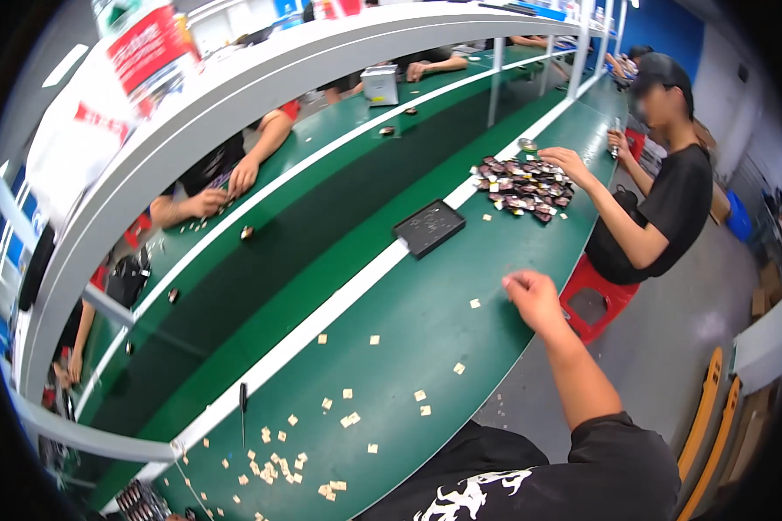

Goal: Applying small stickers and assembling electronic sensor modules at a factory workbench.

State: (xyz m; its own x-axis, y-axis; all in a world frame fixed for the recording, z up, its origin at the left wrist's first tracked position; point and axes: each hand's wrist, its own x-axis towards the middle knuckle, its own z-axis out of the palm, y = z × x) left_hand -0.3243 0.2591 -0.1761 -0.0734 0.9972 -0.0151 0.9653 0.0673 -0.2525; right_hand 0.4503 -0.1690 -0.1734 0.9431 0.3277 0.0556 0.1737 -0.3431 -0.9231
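Observation:
My right hand [534, 300] hovers over the right edge of the green worktable [426, 321], with its arm reaching up from the lower right. Its fingers are curled together, and the fingertips are slightly blurred. Whether anything small is pinched between them cannot be made out. Close by on the tabletop lies a small pale square piece [474, 304]. Many similar squares are scattered toward the lower left, densest in a loose cluster [274, 469]. A black tray [429, 227] with small bits in it sits beyond my hand. My left hand is not visible.
A heap of dark small parts [526, 187] lies before a co-worker [669, 182] on a red stool [595, 300]. A thin screwdriver [243, 408] rests at the left. A dark conveyor belt [321, 191] carries spaced parts; other people's hands work beyond it. A grey shelf [235, 87] arches overhead.

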